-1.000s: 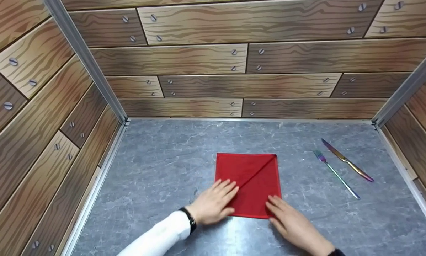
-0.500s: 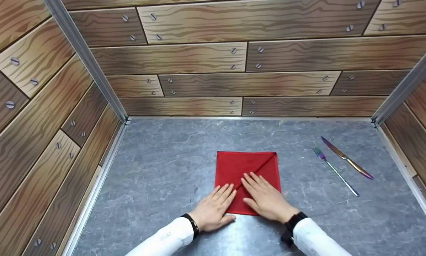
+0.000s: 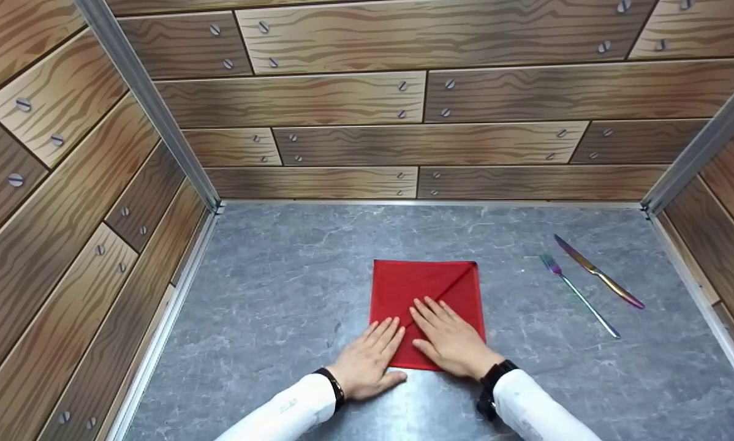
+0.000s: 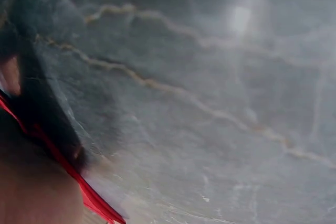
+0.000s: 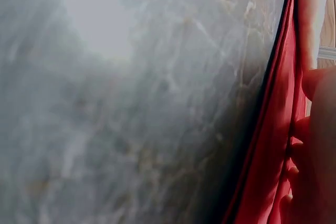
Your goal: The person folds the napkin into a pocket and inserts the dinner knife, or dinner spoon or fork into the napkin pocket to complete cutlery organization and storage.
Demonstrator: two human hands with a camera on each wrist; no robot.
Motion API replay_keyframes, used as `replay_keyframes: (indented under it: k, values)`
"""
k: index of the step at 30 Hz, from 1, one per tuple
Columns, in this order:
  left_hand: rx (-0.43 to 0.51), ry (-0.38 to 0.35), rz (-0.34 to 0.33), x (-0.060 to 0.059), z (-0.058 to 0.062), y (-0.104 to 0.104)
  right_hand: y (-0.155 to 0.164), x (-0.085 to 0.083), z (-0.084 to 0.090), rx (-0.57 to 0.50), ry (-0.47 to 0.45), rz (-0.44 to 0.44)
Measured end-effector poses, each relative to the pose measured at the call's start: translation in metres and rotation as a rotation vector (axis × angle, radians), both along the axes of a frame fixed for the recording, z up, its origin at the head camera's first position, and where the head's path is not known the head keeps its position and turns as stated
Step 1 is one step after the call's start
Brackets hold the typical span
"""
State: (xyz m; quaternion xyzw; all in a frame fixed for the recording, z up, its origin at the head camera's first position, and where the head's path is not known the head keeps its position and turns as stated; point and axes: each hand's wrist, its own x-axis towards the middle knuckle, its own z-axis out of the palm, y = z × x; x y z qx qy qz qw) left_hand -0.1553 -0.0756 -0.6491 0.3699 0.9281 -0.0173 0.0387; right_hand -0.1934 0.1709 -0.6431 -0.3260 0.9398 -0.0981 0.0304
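hands flat, fingers straight — left hand (image 3: 367, 361) and right hand (image 3: 450, 337) on red napkin (image 3: 428, 285)

Your hands are bare: left hand (image 3: 367, 361), right hand (image 3: 450, 337). White long sleeves on both arms (faint small marking on the left sleeve (image 3: 287, 405), unreadable). Thin black band on the left wrist (image 3: 332, 387); chunkier black strap with device on the right wrist (image 3: 492, 386).

Left hand (image 3: 367, 361) flat, palm down, fingers straight and together, pointing up and to the right. Right hand (image 3: 450, 337) flat, fingers straight, slightly spread, pointing up-left. Fingertips of both nearly meet. White sleeves, dark wristbands on both wrists
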Motion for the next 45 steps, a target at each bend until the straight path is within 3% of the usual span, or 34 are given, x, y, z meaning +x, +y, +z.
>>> replay_keyframes:
  k: [6,13,19,29,36,45]
  values:
    - [-0.001,-0.035,0.007,0.0,0.004,-0.001,-0.001,-0.002,-0.002,0.012,0.014,0.011]
    - [0.003,-0.082,0.029,-0.001,0.001,0.0,0.0,-0.004,-0.003,0.018,0.016,0.019]
    - [0.002,-0.111,0.035,-0.002,0.003,0.0,0.006,-0.009,-0.003,0.032,-0.006,-0.018]
    - [0.009,-0.169,0.043,-0.003,0.005,0.0,0.024,-0.032,-0.005,-0.014,-0.006,-0.108]
    - [0.015,-0.164,0.038,-0.003,0.005,-0.001,0.039,-0.05,-0.006,-0.045,0.021,-0.155]
    - [-0.003,-0.16,0.028,-0.003,0.01,0.001,0.053,-0.069,-0.011,-0.052,-0.023,-0.219]
